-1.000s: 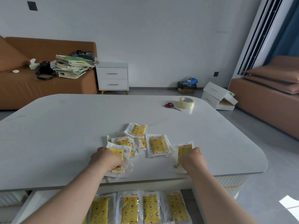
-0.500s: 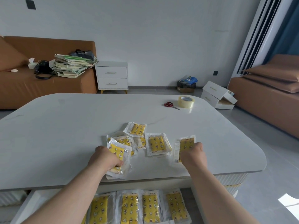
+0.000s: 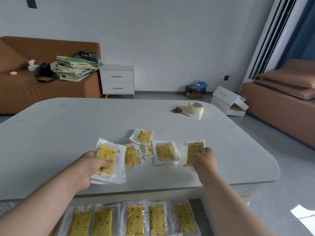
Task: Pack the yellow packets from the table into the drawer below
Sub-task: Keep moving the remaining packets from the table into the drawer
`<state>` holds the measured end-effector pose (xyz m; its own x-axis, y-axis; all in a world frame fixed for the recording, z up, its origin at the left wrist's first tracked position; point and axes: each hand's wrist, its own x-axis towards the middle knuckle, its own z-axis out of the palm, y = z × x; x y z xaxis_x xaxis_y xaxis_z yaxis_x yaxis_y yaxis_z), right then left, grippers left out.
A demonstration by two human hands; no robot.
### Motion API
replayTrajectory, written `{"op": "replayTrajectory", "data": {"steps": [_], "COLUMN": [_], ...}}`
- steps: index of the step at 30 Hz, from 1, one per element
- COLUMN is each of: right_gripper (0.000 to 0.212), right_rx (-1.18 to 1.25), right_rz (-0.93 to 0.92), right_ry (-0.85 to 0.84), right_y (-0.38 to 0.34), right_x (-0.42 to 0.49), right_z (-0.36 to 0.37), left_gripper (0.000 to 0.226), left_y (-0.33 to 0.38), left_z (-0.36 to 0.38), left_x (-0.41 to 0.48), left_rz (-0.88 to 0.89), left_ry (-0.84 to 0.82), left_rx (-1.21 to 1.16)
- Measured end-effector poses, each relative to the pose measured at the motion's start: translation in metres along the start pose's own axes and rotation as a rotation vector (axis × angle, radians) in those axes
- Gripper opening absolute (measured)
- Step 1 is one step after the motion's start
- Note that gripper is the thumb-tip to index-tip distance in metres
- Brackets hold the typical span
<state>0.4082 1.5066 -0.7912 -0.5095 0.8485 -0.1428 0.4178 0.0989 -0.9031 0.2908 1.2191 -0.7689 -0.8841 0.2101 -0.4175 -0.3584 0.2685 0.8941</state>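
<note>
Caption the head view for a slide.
Left hand and right hand each grip a yellow packet over the table; more packets lie in the drawer below.

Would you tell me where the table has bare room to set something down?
Bare: the table left of the left hand, and the strip between loose packets and scissors. Crowded: the near middle, from there to the right hand, both gripping packets.

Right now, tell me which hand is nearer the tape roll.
Right. The right hand is almost directly this side of the tape roll; the left hand is farther, off to its left.
</note>
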Motion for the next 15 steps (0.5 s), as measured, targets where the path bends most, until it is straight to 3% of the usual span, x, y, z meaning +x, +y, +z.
{"op": "replayTrajectory", "data": {"steps": [7, 13, 15], "right_gripper": [0.013, 0.007, 0.013], "right_rx": [0.186, 0.039, -0.047], "right_rz": [0.084, -0.020, -0.041], "right_ry": [-0.022, -0.148, -0.162], "right_y": [-0.005, -0.018, -0.017], "right_x": [0.024, 0.023, 0.023], "right_z": [0.012, 0.054, 0.064], "left_gripper": [0.019, 0.037, 0.039], "left_y": [-0.006, -0.012, -0.013], "left_z": [-0.022, -0.023, -0.024], "left_x": [-0.025, -0.016, -0.013], "left_rz": [-0.106, -0.073, -0.059], "left_ry": [-0.096, -0.018, -0.020], "left_rx": [-0.217, -0.317, -0.314]}}
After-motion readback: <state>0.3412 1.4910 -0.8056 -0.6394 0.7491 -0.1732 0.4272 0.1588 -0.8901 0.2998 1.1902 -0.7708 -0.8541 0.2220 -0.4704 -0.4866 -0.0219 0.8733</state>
